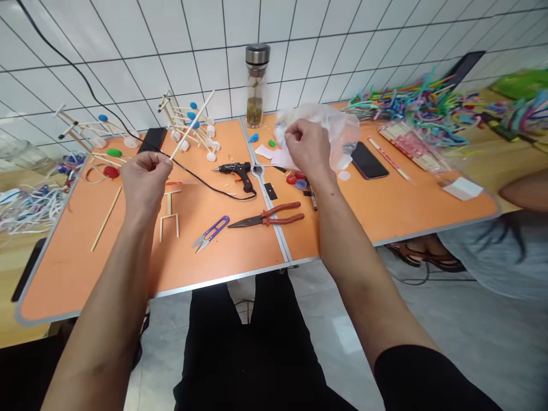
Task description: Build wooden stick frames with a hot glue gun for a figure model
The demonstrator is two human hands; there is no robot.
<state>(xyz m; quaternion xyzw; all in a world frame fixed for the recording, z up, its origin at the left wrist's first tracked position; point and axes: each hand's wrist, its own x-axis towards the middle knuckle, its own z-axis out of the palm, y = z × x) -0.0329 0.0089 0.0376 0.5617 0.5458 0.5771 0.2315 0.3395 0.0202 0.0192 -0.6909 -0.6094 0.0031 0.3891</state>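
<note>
My left hand (145, 180) pinches one end of a pale, chopstick-like wooden stick (194, 123), which slants up to the right above the table. Below and beside that hand lies a small frame of glued sticks (169, 206), with a loose stick (106, 220) to its left. My right hand (309, 147) is closed, fingers curled together, in front of a crumpled clear plastic bag (342, 123). Whatever its fingers hold, if anything, is hidden. Between the hands a black glue gun (236, 169) lies on its side. Nearer me are red-handled pliers (268, 218) and purple thread snips (210, 234).
Stick models with round white wheels (210, 142) stand at the back left. A lidded glass bottle (256, 85) stands by the tiled wall. A phone (369, 161), packed sticks (409, 145) and colourful pipe cleaners (398, 97) lie right. Another person's arm (526, 191) shows at the right edge.
</note>
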